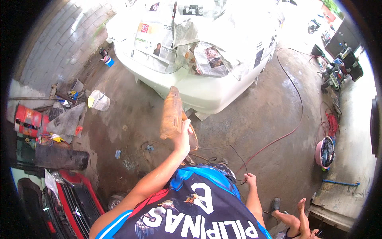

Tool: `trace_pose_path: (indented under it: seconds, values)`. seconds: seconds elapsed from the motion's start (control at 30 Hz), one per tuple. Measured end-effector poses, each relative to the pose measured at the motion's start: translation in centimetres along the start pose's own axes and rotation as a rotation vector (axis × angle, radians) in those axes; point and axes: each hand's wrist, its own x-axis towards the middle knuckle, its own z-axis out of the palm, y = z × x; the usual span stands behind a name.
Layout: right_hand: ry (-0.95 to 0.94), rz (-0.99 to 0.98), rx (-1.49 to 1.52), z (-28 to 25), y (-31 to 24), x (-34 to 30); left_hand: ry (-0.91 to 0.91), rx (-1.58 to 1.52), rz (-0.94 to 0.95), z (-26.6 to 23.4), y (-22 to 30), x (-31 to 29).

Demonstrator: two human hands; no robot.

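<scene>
My left hand (pixel 183 139) is raised in front of me, closed around the handle of a worn, orange-brown boxy tool (pixel 172 115). The tool's exact kind is unclear. A yellowish cord hangs from it. Just beyond stands a white car, its pale bumper (pixel 199 89) nearest the tool; whether they touch is hard to judge. Newspaper sheets (pixel 159 44) cover the car's upper part. Low at my right side, my right hand (pixel 250 179) is closed on a thin dark cable (pixel 234 151), which runs across toward the left hand.
A red hose (pixel 296 115) curves over the concrete floor (pixel 254 127). On the left are a white bucket (pixel 99 100), a red drum (pixel 30 120) and a red car bumper (pixel 85 191). A pink basin (pixel 319 153) stands right; another person's bare legs (pixel 296 219) show lower right.
</scene>
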Motion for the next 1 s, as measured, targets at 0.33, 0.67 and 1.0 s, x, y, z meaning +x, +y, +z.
trace_pose_path:
  seconds: [0.33,0.67,1.0]
  values:
    - [-0.206,0.066,-0.192,8.2,-3.8,-7.7,-0.664,0.653,0.528,-4.2,1.5,0.3]
    - [-0.096,0.011,-0.105,9.0,-4.3,-10.2,0.097,-0.135,-0.082,-14.2,5.5,11.5]
    - [-0.165,0.068,-0.249,6.7,-2.4,-12.1,-0.582,0.156,-0.173,-13.1,3.9,2.6]
